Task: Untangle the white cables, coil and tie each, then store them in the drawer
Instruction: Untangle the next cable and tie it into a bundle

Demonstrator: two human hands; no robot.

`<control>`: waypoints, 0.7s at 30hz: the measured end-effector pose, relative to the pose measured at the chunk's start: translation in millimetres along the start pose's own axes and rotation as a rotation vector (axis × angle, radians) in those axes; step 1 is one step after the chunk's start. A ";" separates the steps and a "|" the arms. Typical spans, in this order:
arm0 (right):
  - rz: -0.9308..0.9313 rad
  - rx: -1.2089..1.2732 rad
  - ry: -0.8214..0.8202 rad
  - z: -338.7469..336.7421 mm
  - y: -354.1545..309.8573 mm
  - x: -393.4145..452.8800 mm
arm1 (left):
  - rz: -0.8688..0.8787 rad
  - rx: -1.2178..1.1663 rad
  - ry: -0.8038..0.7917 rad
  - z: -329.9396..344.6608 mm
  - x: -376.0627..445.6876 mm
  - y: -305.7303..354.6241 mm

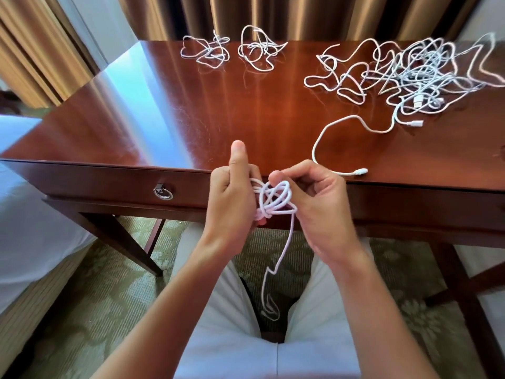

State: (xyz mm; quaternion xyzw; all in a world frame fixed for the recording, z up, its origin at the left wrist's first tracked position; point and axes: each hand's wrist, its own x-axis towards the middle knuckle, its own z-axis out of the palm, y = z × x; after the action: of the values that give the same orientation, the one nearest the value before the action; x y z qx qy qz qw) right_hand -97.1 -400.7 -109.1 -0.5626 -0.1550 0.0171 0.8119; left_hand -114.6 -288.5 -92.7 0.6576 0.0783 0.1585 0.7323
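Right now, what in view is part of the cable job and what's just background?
Job:
- cable in hand, gripped by left hand and right hand
- tangled pile
- two small bundles
- drawer, closed

Background:
- desk top
- curtains
- bed
- carpet

No legible text, label, brand, number or sign appears on any surface in the head view.
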 end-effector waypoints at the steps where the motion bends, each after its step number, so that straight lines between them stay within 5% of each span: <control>1: -0.011 -0.026 0.028 0.9 5.5 -2.7 | -0.021 -0.029 0.046 0.7 1.3 0.4; 6: -0.133 -0.368 0.052 12.4 24.0 -18.8 | -0.089 -0.101 0.253 -1.4 15.3 1.1; 12: -0.250 -0.903 -0.170 23.6 18.3 -31.0 | 0.325 0.256 0.386 -5.3 28.3 -8.5; 17: -0.336 -1.204 -0.266 18.8 -5.4 -32.2 | 0.555 0.721 0.256 -18.9 31.1 -16.8; 21: -0.366 -1.134 -0.321 9.2 -23.8 -18.5 | 0.506 0.773 -0.040 -26.8 32.5 -20.9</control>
State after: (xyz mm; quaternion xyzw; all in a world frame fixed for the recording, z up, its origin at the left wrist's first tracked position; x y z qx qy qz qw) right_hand -120.7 -404.8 -88.6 -0.8613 -0.3544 -0.1231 0.3427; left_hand -90.1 -254.2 -113.6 0.8838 -0.0455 0.2784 0.3731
